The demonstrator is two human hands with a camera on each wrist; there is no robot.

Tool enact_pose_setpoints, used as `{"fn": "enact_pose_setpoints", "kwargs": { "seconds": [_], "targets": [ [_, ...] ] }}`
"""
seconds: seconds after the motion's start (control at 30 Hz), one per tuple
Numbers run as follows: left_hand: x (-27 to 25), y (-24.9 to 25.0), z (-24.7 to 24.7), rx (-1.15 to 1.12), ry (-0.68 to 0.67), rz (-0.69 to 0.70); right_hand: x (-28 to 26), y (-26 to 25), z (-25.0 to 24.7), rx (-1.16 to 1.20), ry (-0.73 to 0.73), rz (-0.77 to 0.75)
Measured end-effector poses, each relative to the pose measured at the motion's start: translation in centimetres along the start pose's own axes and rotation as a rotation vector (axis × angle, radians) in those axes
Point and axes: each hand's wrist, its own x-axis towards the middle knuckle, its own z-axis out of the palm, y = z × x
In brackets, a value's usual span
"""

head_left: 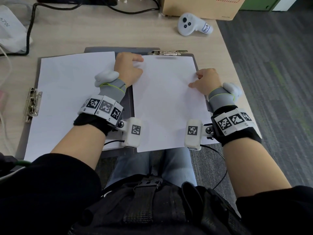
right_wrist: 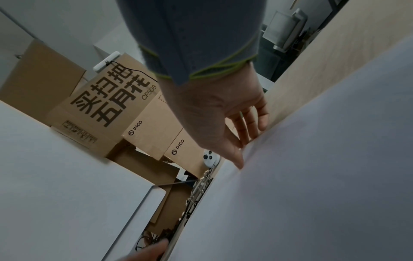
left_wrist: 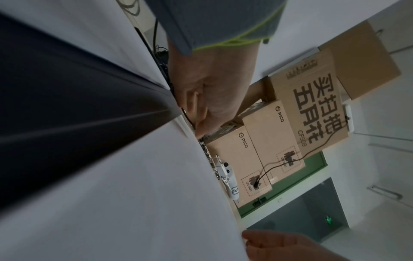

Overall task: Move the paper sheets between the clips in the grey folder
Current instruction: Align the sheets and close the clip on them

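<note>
The grey folder lies open on the desk. A white sheet covers its left half, beside a metal clip on the left edge. A stack of paper sheets lies on the right half, its top edge at a second metal clip. My left hand pinches the stack's upper left edge with curled fingers. My right hand holds the stack's right edge, thumb on top and fingers under the paper.
A white controller and a cardboard box sit at the back right. Black cables and a white bag lie at the back left. The desk's right edge drops to grey carpet. The folder overhangs the front edge.
</note>
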Motion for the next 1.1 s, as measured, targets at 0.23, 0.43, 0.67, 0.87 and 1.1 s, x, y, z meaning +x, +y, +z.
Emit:
{"fn": "enact_pose_setpoints", "kwargs": {
  "seconds": [0.23, 0.43, 0.67, 0.87, 1.1],
  "targets": [
    [0.6, 1.0, 1.1, 0.007, -0.351, 0.127, 0.1, -1.5, 0.4, 0.194, 0.005, -0.169],
    [1.6, 0.3, 1.1, -0.009, -0.494, 0.126, 2.4, -3.3, 0.9, 0.334, -0.031, -0.072],
    [2.3, -1.0, 1.0, -0.199, -0.566, 0.047, 5.0, -6.6, 1.7, 0.72, -0.029, -0.049],
    [2.4, -1.3, 0.9, -0.302, -0.585, 0.032, 6.3, -9.3, 3.1, 0.726, 0.027, -0.13],
    [2.5, -1.3, 0.9, -0.335, -0.599, 0.042, 7.6, -10.8, 3.9, 0.542, -0.136, -0.128]
  ]
}}
